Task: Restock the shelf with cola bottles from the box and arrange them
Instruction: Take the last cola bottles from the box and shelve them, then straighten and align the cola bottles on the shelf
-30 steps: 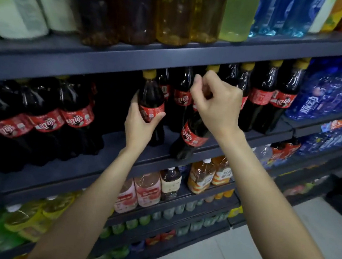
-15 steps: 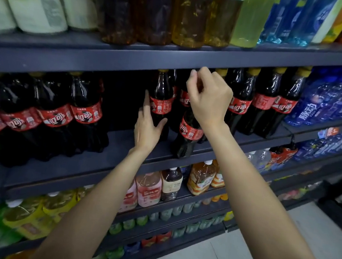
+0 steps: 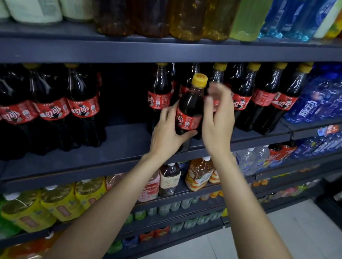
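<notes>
Our left hand grips yellow-capped, red-labelled dark plastic cola bottle at front edge of dark metal shelf; half a second ago it was empty. Our right hand, fingers now loosened, has let go of bottle's neck.

Two hands, one held cola bottle.

The cola bottles have red labels with white "可口" letters (partly hidden). Blue bottles say "脉动".

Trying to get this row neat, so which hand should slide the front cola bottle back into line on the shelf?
Probably the left. The left hand already grips the front cola bottle round its lower body, at the shelf edge. The right hand is beside it, blurred, fingers loosely curled and apparently not holding it.
</notes>
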Motion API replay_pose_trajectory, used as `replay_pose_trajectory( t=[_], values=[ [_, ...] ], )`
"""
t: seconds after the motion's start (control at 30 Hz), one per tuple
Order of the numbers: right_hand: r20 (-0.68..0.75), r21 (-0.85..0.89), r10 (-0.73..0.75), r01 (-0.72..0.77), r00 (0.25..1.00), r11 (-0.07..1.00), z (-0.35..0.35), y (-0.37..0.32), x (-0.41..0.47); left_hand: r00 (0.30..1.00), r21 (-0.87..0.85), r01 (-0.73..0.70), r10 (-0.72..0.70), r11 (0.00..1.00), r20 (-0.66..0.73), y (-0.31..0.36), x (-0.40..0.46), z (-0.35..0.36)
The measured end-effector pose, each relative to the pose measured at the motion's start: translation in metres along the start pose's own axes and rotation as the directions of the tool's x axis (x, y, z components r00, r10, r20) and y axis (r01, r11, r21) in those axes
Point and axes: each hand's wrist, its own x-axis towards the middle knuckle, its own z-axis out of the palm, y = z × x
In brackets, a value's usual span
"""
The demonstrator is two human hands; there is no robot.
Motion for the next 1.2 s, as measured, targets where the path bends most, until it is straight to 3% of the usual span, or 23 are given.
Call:
replay_pose_trajectory(
  t=[0.07, 0.17, 0.3, 0.37, 0.43, 0.5, 0.57, 0.7, 0.83, 1.03, 1.2],
  values=[
    [0.1, 0.003, 0.109, -0.11, 0.989, 0.994, 0.002, 0.016, -0.037, 1.0, 0.037, -0.019, 0.02, 0.999, -0.02, -0.002, 0.002, -0.003],
    [0.306, -0.024, 0.153, -0.153, 0.94, 0.988, 0.013, 0.024, -0.06, 1.0, 0.027, -0.006, 0.006, 1.0, 0.015, -0.005, 0.006, -0.008],
    [0.332, -0.069, 0.167, -0.152, 0.928, 0.986, 0.023, 0.025, -0.048, 0.988, -0.218, 0.114, -0.088, 0.969, 0.124, -0.006, 0.008, -0.021],
    [0.301, -0.092, 0.185, -0.164, 0.935, 0.982, 0.028, 0.029, -0.044, 0.984, -0.257, 0.119, -0.079, 0.959, 0.163, -0.008, 0.006, -0.028],
    [0.279, -0.099, 0.201, -0.18, 0.939, 0.979, 0.034, 0.031, -0.043, 0.997, -0.225, 0.054, -0.042, 0.973, 0.061, -0.013, 0.004, -0.035],
    [0.262, -0.091, 0.214, -0.197, 0.941, 0.976, 0.043, 0.031, -0.043, 0.987, -0.15, 0.0, -0.024, 0.989, -0.156, -0.025, 0.004, -0.041],
    [0.249, -0.079, 0.225, -0.211, 0.942, 0.974, 0.051, 0.03, -0.042, 0.963, -0.114, 0.057, -0.084, 0.992, -0.257, -0.038, 0.008, -0.046],
    [0.246, -0.082, 0.231, -0.217, 0.942, 0.973, 0.062, 0.03, -0.037, 0.978, -0.167, 0.201, -0.209, 0.965, -0.029, -0.06, 0.021, -0.045],
    [0.276, -0.099, 0.205, -0.185, 0.939, 0.978, 0.068, 0.036, -0.031, 0.972, -0.204, 0.232, -0.232, 0.951, 0.027, -0.069, 0.025, -0.032],
    [0.366, -0.127, 0.156, -0.117, 0.918, 0.985, 0.067, 0.049, -0.027, 0.936, -0.041, 0.271, -0.273, 0.962, -0.221, -0.068, 0.022, -0.015],
    [0.365, -0.124, 0.175, -0.138, 0.914, 0.983, 0.069, 0.052, -0.027, 0.866, 0.133, 0.33, -0.243, 0.935, -0.437, -0.067, 0.017, -0.01]
  ],
)
